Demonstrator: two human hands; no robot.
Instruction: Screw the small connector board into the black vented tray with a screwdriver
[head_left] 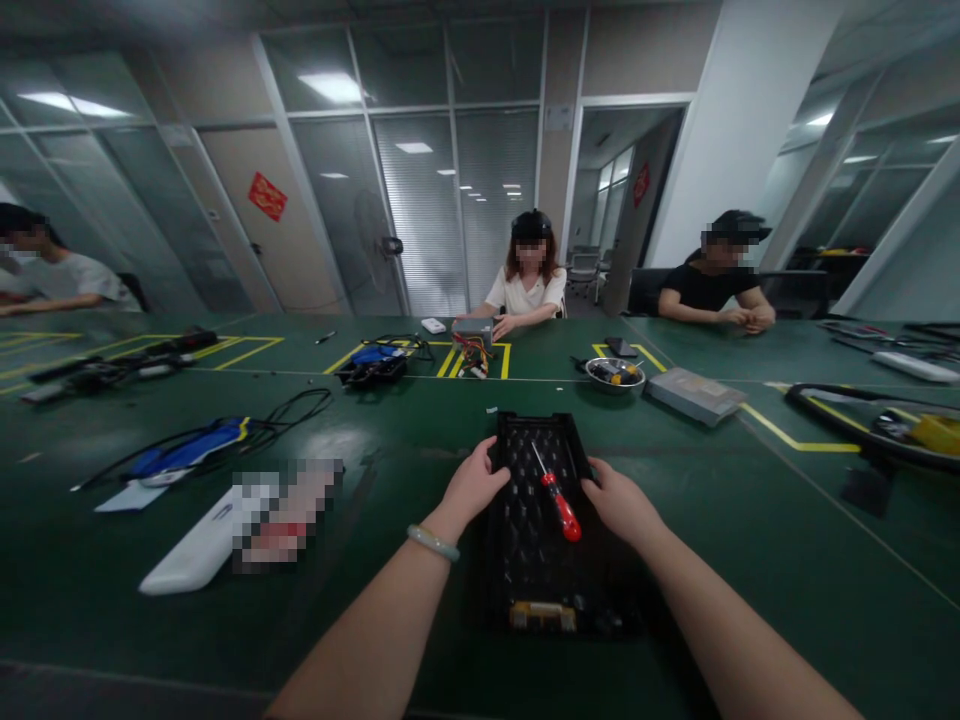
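Right in front of me is a black rectangular open casing (525, 530), like a shallow tray with a patterned floor. My left hand (472, 485) grips its left side, thumb over the rim. On the opposite side my right hand (619, 500) holds the right rim, its other fingers mostly hidden behind the wall. A screwdriver (562, 507) with a red and black handle lies inside, tip pointing away from me. At the casing's near end sit a yellowish part (541, 614) and several dark small parts I cannot make out.
Left on the green table (405, 600) lie a white long case (202, 540), a blue pouch with cables (191, 450) and a black tray (373, 370). Ahead right are a metal bowl (615, 374) and a grey metal box (694, 394). A person opposite touches a power supply (473, 328).
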